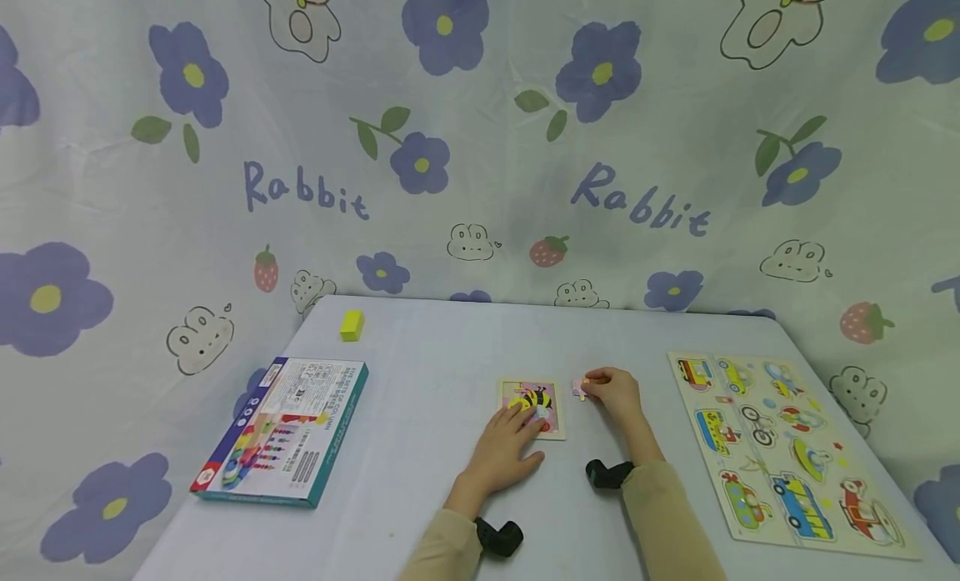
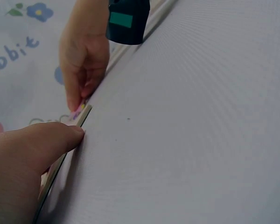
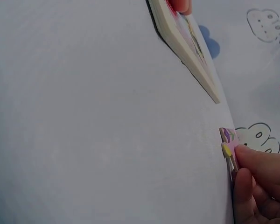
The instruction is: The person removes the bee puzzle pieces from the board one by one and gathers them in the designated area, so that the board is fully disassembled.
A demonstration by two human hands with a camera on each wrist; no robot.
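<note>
A small wooden bee puzzle [image 1: 556,429] in a pale frame lies on the table, its bee picture partly covered by my left hand [image 1: 501,452]. The fingers of that hand lie spread over the lower left of the puzzle, and the thumb stretches off to the right. Just right of the frame, my right hand [image 1: 617,396] pinches a pink puzzle piece [image 1: 578,388] between thumb and fingertips. In the right wrist view, the piece [image 3: 229,136] shows purple and yellow marks and stands apart from the puzzle frame [image 3: 186,60].
A large vehicle puzzle board [image 1: 780,431] lies at the right side of the table. On the left is a flat toy box [image 1: 300,431] with a yellow block [image 1: 352,325] behind it. A patterned cloth [image 1: 480,147] hangs behind the table.
</note>
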